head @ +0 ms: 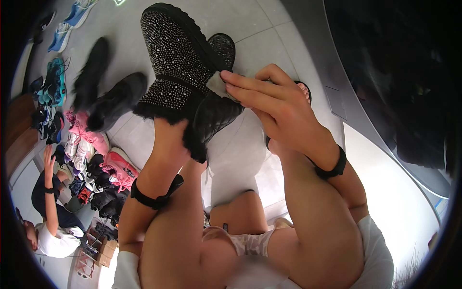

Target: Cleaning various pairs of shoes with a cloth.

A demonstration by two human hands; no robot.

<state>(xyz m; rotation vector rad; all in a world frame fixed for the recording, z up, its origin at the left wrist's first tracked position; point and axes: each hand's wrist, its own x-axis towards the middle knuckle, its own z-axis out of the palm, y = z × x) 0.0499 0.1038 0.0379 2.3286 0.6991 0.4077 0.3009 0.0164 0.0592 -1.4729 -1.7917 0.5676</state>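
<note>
A black ankle boot covered in rhinestones, with a fur cuff and a thick ridged sole, is raised toe-away in front of me. My left hand reaches in through the cuff and holds the boot up from inside; its fingers are hidden. My right hand pinches a small pale pad or cloth against the boot near its heel and sole edge. Partly behind it is a black quilted boot shaft with fur trim. A sparkly dark toe shows beyond, perhaps of that same boot.
Two black shoes or boots lie on the grey tile floor to the left. Beyond are piled sneakers, a pink pair and cardboard boxes. Another person sits at left, an arm raised. A large dark bag-like shape stands right.
</note>
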